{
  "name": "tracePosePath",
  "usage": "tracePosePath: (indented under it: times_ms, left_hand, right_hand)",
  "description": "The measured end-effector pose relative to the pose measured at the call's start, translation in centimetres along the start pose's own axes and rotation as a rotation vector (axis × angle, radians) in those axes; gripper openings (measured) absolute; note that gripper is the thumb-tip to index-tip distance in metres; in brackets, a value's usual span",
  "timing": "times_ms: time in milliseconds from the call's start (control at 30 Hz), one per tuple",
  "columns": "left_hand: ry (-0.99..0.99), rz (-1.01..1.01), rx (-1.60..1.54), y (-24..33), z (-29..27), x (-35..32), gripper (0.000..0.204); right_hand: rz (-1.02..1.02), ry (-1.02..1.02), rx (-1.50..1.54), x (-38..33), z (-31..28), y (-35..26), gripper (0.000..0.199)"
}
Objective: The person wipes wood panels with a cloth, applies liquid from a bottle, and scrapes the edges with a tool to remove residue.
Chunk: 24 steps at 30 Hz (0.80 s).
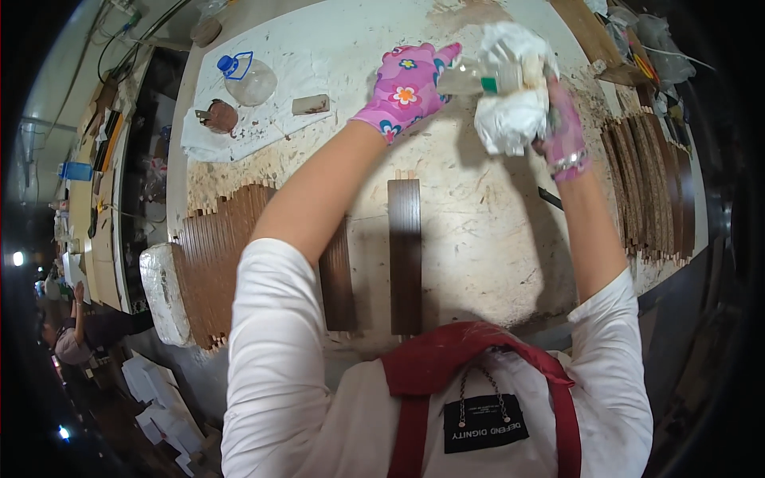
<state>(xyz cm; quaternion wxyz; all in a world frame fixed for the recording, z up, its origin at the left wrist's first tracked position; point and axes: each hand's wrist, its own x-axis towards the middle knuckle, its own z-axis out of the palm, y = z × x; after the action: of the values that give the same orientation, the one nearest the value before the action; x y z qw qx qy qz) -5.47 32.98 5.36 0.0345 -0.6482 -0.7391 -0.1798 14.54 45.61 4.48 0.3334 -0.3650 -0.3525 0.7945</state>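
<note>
1. Over the far part of the pale table (478,247), the left hand (406,86), in a pink flowered glove, curls around a clear bottle (460,78); some fingers are hidden.
2. Just to its right, the right hand (564,131), gloved in pink too, grips the edge of a crumpled white cloth (504,127); its fingertips are mostly out of sight.
3. Between the two hands lies the bottle, a green patch on it, its right end against the cloth.
4. Nearer the body, a dark brown board (405,255) with pale pegs lies lengthwise.
5. Toward the left, a row of brown boards (219,255) stands packed together; more boards (649,183) line the right side.
6. At the far left, a blue-capped jug (253,84) sits near a stained tub (221,117) and a small block (310,104).
</note>
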Motion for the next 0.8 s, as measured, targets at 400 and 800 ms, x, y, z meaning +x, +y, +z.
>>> tracePosePath:
  times_ms: [400,800]
  left_hand:
    - [-0.092,0.341,0.624,0.9,-8.2,-4.9,0.051]
    - [-0.051,0.43,0.669,1.0,-8.7,-3.5,0.045]
  right_hand:
    - [0.338,-0.422,0.568,-4.3,-3.7,10.6,0.047]
    - [0.442,-0.388,0.686,-6.0,-3.7,11.2,0.045]
